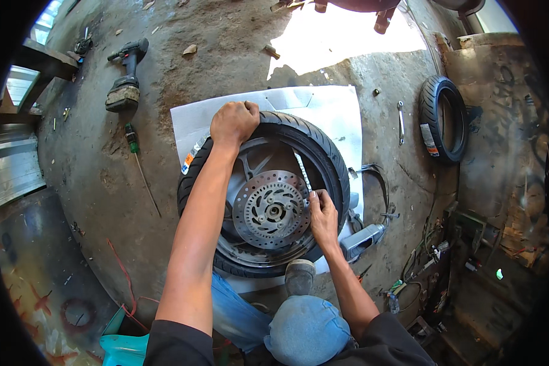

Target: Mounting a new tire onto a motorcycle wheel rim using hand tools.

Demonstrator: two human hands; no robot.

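A wheel with a black tyre (326,143) lies flat on a white sheet (341,104), its silver brake disc (250,210) facing up. On the tyre's upper left part rests my left hand (235,124), closed into a fist, with no tool showing in it. My right hand (323,218) is closed round the lower end of a slim silver tyre lever (302,169), at the right side of the rim. The lever's upper end reaches the tyre's inner edge; its tip is hard to make out. A dark boot (300,277) is against the tyre's near edge.
A cordless impact wrench (125,76) and a green-handled screwdriver (132,140) lie on the left. On the right are a spanner (401,122), a second tyre (443,119) and a grey device with a cable (363,243). A turquoise object (125,348) stands at lower left.
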